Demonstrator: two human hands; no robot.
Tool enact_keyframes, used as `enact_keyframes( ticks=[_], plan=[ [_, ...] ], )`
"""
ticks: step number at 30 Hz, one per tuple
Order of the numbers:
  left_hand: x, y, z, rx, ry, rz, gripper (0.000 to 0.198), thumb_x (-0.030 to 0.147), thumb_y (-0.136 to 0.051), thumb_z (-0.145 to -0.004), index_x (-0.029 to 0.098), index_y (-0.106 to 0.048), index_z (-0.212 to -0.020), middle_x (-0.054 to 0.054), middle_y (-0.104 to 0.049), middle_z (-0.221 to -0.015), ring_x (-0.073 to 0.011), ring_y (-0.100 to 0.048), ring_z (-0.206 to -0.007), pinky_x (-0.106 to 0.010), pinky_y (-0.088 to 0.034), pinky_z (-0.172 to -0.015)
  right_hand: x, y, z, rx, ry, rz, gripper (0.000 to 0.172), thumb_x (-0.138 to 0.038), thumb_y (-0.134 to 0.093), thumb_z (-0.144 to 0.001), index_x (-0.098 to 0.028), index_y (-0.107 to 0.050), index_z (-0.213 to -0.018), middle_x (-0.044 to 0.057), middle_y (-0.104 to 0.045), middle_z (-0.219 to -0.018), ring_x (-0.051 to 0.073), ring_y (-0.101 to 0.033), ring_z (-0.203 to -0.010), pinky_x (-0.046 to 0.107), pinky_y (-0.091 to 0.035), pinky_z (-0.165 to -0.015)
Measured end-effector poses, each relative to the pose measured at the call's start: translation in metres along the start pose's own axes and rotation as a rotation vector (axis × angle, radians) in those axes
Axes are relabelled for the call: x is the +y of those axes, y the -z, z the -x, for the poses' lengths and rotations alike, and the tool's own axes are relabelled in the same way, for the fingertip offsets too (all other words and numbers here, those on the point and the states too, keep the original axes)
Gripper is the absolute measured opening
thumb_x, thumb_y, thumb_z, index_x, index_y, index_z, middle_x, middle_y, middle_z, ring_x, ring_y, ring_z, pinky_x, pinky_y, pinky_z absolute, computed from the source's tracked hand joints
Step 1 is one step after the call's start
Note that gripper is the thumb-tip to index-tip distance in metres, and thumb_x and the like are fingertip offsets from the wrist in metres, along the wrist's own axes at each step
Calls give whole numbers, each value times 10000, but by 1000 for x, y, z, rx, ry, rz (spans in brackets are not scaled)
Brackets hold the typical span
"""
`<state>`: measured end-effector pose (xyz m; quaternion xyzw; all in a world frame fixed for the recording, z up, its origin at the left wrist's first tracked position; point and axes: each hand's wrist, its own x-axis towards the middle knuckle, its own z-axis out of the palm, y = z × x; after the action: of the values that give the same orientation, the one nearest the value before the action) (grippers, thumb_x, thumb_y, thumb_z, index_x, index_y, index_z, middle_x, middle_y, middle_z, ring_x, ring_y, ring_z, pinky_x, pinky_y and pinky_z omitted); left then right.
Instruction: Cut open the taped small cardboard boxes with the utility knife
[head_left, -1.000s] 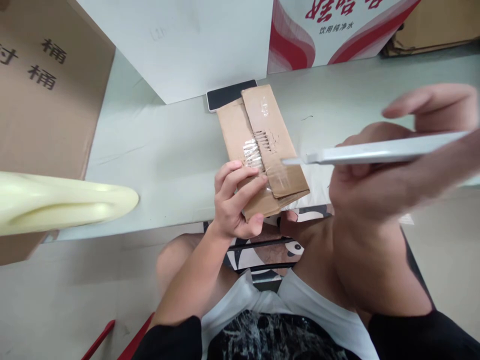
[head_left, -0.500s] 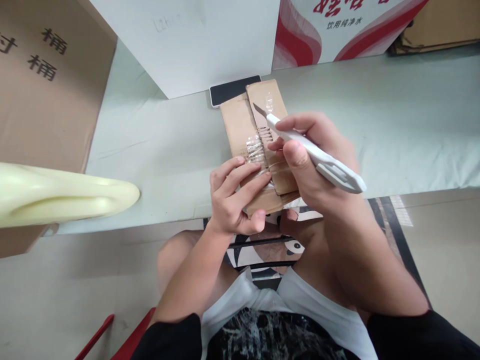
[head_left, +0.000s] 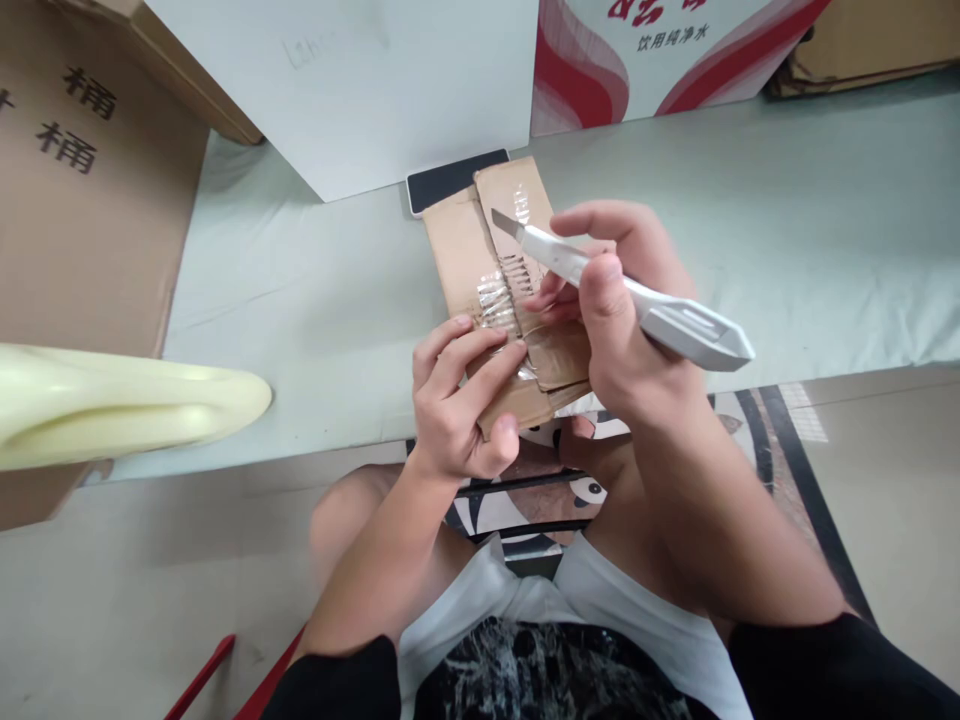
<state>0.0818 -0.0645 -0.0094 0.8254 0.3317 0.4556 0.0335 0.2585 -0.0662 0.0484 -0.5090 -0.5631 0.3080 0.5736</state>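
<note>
A small brown cardboard box (head_left: 457,240) with torn, wrinkled clear tape along its middle seam lies on the cloth near the table's front edge. My left hand (head_left: 461,400) grips its near left part, fingers across the top and thumb at the near edge. In my right hand (head_left: 637,290) is a white utility knife (head_left: 697,330), pinched between thumb and fingers. Its blade (head_left: 508,223) points away to the left, over the box's seam; whether it touches the cardboard I cannot tell. Some of my right fingers rest near the box's top.
Behind the box lies a dark-faced phone (head_left: 456,182), against a large white carton (head_left: 360,90) with a red-patterned side. A big brown carton (head_left: 82,230) stands left, beside a pale yellow smooth object (head_left: 150,400). Flattened cardboard (head_left: 877,45) sits at back right. Pale green cloth (head_left: 817,220) covers the table.
My right hand has turned the knife slightly, lowering its handle's tilt and shifting the blade a little left. The left hand keeps its grip; the whole view has shifted slightly.
</note>
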Motion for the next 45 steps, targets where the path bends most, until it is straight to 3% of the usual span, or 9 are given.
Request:
enact_keyframes(
  ticks=[3, 7, 12, 17, 22, 25, 31, 41, 45],
  plan=[
    [0, -2, 0, 49, -10, 13, 500, 482, -376, -989, 238, -752, -1210, -100, -744, -1132, -313, -611, -1212, -516, -503, -1063, 0, -1, 2, 25, -12, -23, 465, -718, -497, -983, -321, -582, -1211, -35, -657, -756, 157, -686, -606, 325, -566, -612],
    [0, -7, 2, 76, -7, 22, 510, 484, -354, -992, 239, -749, -1204, -95, -740, -1127, -308, -618, -1201, -514, -501, -1063, -7, 0, 3, -2, 7, 151, 364, -602, -534, -1017, -280, -585, -1178, -59, -607, -620, 147, -607, -507, 307, -478, -541],
    [0, -8, 2, 72, -4, 68, 467, 464, -394, -974, 228, -719, -1212, -92, -732, -1172, -314, -586, -1252, -502, -478, -1097, -16, -2, 2, -36, 60, 406, 191, -407, -506, -1044, -272, -586, -935, -39, -658, -631, 153, -637, -574, 292, -439, -546],
    [2, -8, 0, 76, -10, 97, 409, 442, -411, -961, 222, -690, -1164, -85, -732, -1156, -295, -611, -1211, -486, -481, -1106, -15, -2, 4, -54, 103, 459, 132, -338, -501, -1038, -272, -585, -959, -59, -669, -681, 131, -628, -587, 257, -459, -569],
    [1, -11, 1, 104, -7, 117, 407, 453, -413, -962, 218, -688, -1149, -94, -733, -1147, -297, -618, -1214, -487, -484, -1104, -16, 2, 4, -169, 148, 550, 74, -272, -544, -979, -267, -608, -1015, -60, -673, -707, 110, -557, -553, 230, -399, -527],
    [1, -12, 1, 114, -22, 119, 412, 444, -402, -968, 223, -683, -1173, -89, -735, -1169, -285, -631, -1191, -485, -490, -1103, -17, 1, 4, -178, 147, 513, 78, -263, -563, -954, -253, -613, -1013, -64, -655, -700, 97, -507, -532, 228, -412, -544],
    [1, -12, 2, 115, -25, 101, 453, 440, -397, -979, 196, -685, -1229, -97, -726, -1192, -289, -603, -1244, -477, -481, -1127, -12, -7, 6, 66, 101, 340, 57, -268, -580, -949, -247, -560, -998, -56, -666, -721, 127, -645, -620, 269, -494, -647],
    [4, -11, 0, 124, 25, 81, 451, 445, -396, -968, 207, -709, -1188, -83, -746, -1155, -311, -611, -1243, -504, -492, -1099, -10, -8, 5, 58, 63, 242, 57, -289, -580, -986, -258, -548, -1023, -66, -642, -694, 129, -645, -616, 288, -499, -648],
    [4, -12, 1, 142, 22, 96, 456, 442, -394, -973, 190, -714, -1178, -95, -744, -1143, -313, -607, -1251, -498, -489, -1105, -3, -10, 4, 162, 33, -26, 293, -502, -536, -1031, -267, -524, -1205, -70, -665, -707, 116, -644, -567, 252, -487, -529]
  ],
)
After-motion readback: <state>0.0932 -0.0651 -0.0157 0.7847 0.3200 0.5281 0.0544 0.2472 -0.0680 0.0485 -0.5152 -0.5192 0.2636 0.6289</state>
